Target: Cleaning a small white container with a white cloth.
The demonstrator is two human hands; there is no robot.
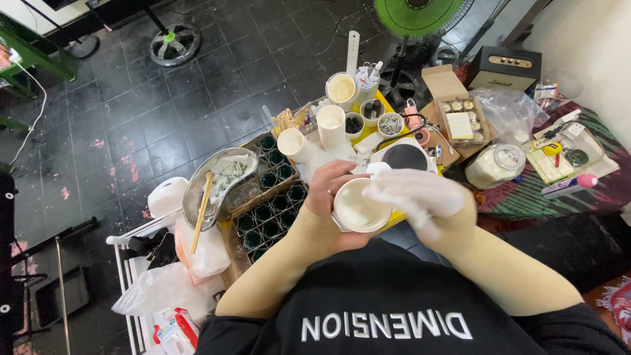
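My left hand (328, 197), bare with a ring on one finger, is wrapped around a white paper cup (358, 210) held close to my chest. The cup's inside looks pale and creamy. My right hand (414, 197) wears a white glove and rests on the cup's right rim, fingers curled over it. Both forearms are covered by beige sleeves. Just beyond my hands sits a small digital scale with a round black plate (404, 158).
A tray of dark green glass jars (273, 210) stands left of my hands, beside a metal kidney dish (220, 184) holding a wooden stick. Stacked paper cups (330, 125), small tubs, a cardboard box (460, 118), a lidded glass jar (494, 164) and a green fan (420, 16) lie beyond.
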